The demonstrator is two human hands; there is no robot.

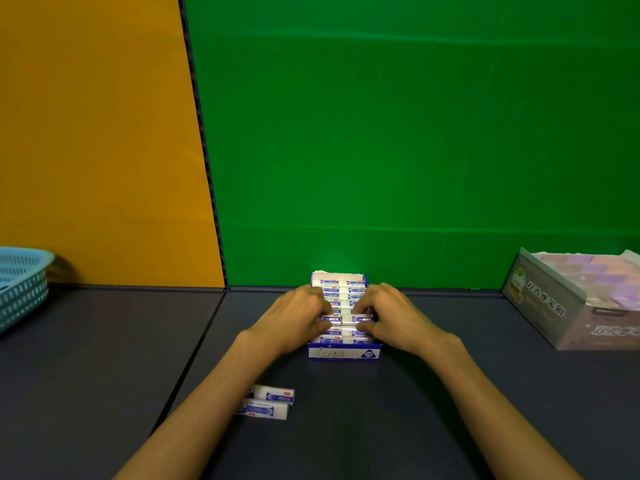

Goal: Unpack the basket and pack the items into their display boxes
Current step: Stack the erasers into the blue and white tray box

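While both hands worked over the blue-and-white cardboard display box [344,351] at table centre, the left hand [294,318] had fingers curled down onto the white erasers in blue-printed sleeves [341,299] packed in two rows; the right hand [391,315] did the same from the other side, fingertips pinching one eraser mid-row. Two loose white erasers [272,403] lay on the dark grey table [381,427] near the left forearm. Light-blue plastic mesh basket [20,285] sat far left, pale purple printed carton [568,303] far right.
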